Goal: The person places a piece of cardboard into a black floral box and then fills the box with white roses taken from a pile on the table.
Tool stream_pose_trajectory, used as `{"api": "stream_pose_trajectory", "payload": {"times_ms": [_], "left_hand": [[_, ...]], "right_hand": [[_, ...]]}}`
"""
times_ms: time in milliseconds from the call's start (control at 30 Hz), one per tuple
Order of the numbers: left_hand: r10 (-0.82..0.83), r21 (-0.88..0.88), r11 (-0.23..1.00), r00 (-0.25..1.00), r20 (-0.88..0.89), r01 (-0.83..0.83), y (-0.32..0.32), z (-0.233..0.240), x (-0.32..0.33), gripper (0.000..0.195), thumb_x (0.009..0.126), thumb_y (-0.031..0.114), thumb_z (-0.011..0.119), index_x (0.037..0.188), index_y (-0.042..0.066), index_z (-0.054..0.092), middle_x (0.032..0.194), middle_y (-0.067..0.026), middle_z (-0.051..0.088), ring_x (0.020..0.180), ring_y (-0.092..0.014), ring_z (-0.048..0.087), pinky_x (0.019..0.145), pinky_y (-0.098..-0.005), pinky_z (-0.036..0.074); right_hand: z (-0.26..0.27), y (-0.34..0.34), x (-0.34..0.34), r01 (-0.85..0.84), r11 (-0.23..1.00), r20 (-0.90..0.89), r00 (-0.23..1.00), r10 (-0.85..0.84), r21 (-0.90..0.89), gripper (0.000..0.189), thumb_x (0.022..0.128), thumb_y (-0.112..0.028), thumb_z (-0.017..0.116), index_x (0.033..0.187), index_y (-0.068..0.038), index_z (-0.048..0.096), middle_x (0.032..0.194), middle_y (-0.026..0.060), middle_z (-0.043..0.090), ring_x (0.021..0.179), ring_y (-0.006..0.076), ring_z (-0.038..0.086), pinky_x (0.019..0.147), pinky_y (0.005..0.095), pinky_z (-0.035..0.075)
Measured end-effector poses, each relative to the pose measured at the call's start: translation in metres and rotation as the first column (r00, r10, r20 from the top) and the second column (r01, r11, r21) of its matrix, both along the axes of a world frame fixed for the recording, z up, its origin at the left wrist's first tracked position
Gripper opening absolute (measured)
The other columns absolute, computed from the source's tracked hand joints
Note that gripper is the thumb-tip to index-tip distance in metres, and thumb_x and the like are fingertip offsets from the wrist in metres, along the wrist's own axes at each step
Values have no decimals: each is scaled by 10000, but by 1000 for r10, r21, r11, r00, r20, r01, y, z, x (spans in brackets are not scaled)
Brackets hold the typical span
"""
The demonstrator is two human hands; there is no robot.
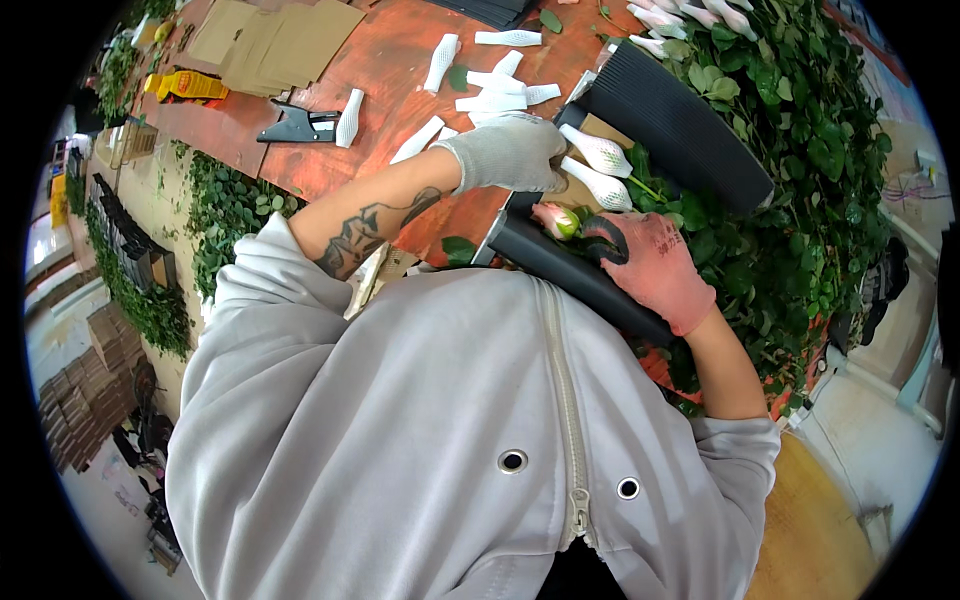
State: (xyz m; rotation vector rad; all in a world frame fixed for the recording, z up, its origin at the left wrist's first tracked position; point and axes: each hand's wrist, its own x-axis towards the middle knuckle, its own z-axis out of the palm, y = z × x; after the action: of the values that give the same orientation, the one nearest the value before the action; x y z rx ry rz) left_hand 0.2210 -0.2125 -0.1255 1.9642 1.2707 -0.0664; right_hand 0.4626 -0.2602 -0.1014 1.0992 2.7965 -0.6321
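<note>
My right hand (652, 266), in a pink glove with dark fingertips, grips a pink rose (556, 220) just below its bloom. My left hand (514, 154), in a grey knit glove, has its fingers curled at the narrow ends of two roses in white foam-net sleeves (600, 154); whether it grips them is hidden. Those sleeved roses lie over brown cardboard (577, 186). Black ribbed wrapping material rises on both sides, as a far flap (675, 124) and a near flap (574, 266). Loose white net sleeves (491, 84) lie beyond my left hand.
On the red worktable (390, 82) are a black stapler (300, 126), a yellow bottle (187, 85) and brown cardboard sheets (277, 45). Dense rose foliage (795, 150) fills the right side, with more sleeved roses (697, 15) above. Leafy bundles (217, 210) stand at left.
</note>
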Motion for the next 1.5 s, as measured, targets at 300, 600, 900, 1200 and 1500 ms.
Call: {"api": "stream_pose_trajectory", "payload": {"times_ms": [300, 600, 900, 1200, 1500], "left_hand": [[-71, 6, 997, 995, -68, 71, 8, -2, 3, 360, 771, 344, 622, 884, 3, 651, 827, -166, 639, 816, -310, 622, 756, -405, 483], [-48, 19, 999, 996, -77, 50, 3, 1, 2, 325, 768, 327, 619, 817, 8, 657, 805, -147, 631, 780, -279, 622, 700, -385, 486], [4, 58, 998, 990, 143, -13, -36, 27, -27, 294, 778, 419, 607, 815, 140, 692, 733, -86, 626, 772, -235, 626, 676, -375, 481], [-153, 189, 975, 971, 183, 118, -31, -1, -16, 176, 769, 275, 642, 832, 115, 681, 750, -63, 651, 755, -249, 627, 685, -356, 487], [-110, 327, 944, 978, 176, 47, -45, 60, -17, 256, 836, 331, 582, 967, 127, 664, 913, -52, 650, 866, -253, 606, 744, -379, 484]], "right_hand": [[13, 7, -4, -102, 994, -32, 994, 103, 49, 368, 748, -199, 655, 1095, -100, 583, 922, 92, 633, 865, 259, 596, 770, 390, 457], [1, 8, -9, -58, 998, -23, 998, 57, -12, 364, 754, -222, 656, 1090, -107, 576, 935, 96, 629, 864, 265, 585, 811, 389, 443], [4, 8, -12, 7, 995, 5, 1000, -6, -95, 367, 761, -202, 643, 1104, -80, 589, 916, 124, 631, 876, 282, 579, 807, 397, 444], [0, 5, -10, -10, 1000, -24, 1000, 9, -13, 378, 756, -181, 641, 1116, -77, 591, 904, 120, 639, 877, 285, 580, 805, 395, 444], [3, 7, -13, 46, 990, -39, 998, -52, -136, 381, 740, -161, 639, 1112, -87, 606, 967, 117, 644, 898, 311, 579, 846, 393, 437]]}}
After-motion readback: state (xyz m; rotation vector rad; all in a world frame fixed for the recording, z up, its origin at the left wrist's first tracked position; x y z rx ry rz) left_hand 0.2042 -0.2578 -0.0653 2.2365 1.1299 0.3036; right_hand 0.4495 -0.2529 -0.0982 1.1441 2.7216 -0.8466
